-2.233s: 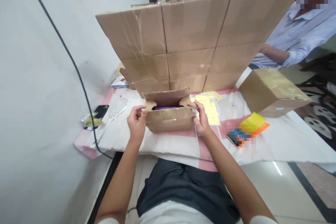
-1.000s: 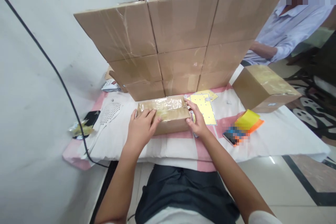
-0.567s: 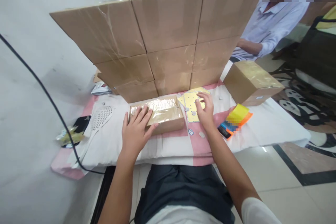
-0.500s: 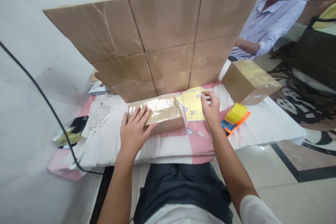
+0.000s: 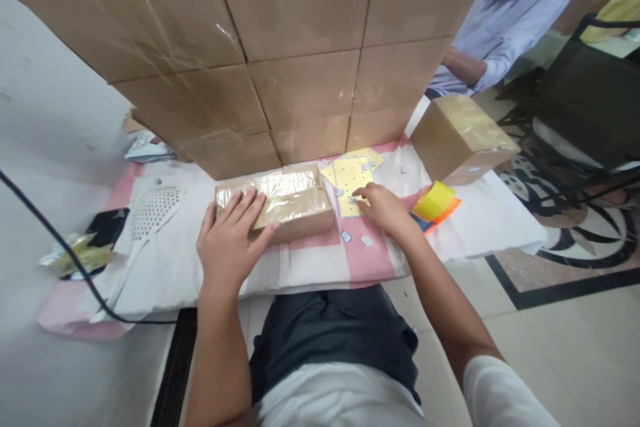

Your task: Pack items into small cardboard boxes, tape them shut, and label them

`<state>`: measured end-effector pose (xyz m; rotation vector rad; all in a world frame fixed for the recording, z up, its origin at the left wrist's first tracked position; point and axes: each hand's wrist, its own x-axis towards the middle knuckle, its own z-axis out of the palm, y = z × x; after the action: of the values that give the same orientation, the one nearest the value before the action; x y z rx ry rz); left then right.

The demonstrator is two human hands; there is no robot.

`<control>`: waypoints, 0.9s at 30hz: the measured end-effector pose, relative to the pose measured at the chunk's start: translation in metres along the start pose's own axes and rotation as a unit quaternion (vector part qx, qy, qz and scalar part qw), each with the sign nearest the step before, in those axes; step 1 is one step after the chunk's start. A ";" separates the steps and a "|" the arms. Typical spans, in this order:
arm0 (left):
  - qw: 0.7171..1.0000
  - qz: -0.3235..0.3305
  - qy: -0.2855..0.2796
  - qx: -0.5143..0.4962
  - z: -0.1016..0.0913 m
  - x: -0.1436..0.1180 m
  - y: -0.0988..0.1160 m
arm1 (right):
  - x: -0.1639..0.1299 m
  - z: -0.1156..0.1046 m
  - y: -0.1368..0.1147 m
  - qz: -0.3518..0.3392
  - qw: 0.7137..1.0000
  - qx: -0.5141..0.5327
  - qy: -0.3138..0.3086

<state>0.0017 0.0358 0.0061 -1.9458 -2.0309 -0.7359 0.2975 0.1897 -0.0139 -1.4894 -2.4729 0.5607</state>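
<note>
One small box (image 5: 285,203), one sticker sheet (image 5: 350,177), two hands

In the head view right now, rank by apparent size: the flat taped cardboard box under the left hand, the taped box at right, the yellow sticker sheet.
1. Flat taped cardboard box and taped box at right: look alike, and depth differs, so unranked.
2. Yellow sticker sheet: clearly smallest.

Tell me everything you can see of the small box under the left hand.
The small box is a low, oblong brown cardboard carton, closed, its top covered in glossy clear tape that catches the light. It lies flat on the pink-and-white cloth, just in front of the stacked cartons. The left hand rests palm-down on its near left part, fingers spread over the top. The yellow sticker sheet lies just to its right.
</note>
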 end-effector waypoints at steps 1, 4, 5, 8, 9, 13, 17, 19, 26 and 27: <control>1.000 0.000 0.001 -0.001 0.000 0.000 0.000 | -0.004 0.005 -0.001 -0.011 1.000 0.005 -0.008; 1.000 0.000 -0.001 -0.002 0.000 0.000 0.000 | -0.019 0.016 -0.006 -0.088 0.994 0.038 -0.059; 1.000 -0.002 -0.004 -0.003 0.000 0.000 0.000 | -0.024 0.018 -0.008 -0.113 0.990 0.044 -0.077; 1.000 -0.006 -0.009 -0.010 0.001 0.001 0.001 | -0.036 0.023 -0.013 -0.148 0.984 0.034 -0.093; 1.000 -0.007 -0.009 -0.011 0.000 0.001 0.001 | -0.037 0.025 -0.014 -0.150 0.984 0.036 -0.086; 0.999 -0.006 -0.019 -0.025 -0.003 0.000 -0.008 | -0.029 0.033 -0.011 -0.143 0.972 0.187 -0.018; 0.998 -0.002 -0.025 -0.054 -0.010 -0.004 -0.033 | -0.014 0.043 -0.014 -0.082 0.895 0.435 0.050; 0.998 -0.005 -0.022 -0.063 -0.013 -0.007 -0.044 | -0.010 0.047 -0.023 -0.090 0.863 0.494 0.055; 0.996 0.021 -0.061 -0.063 -0.018 -0.008 -0.051 | -0.005 0.049 -0.061 -0.100 0.849 0.516 0.041; 0.996 0.025 -0.058 -0.065 -0.018 -0.007 -0.050 | -0.004 0.050 -0.063 -0.097 0.853 0.511 0.044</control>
<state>-0.0503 0.0211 0.0078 -2.1510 -2.0372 -0.7798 0.2306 0.1487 -0.0328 -0.7731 -1.6742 1.4115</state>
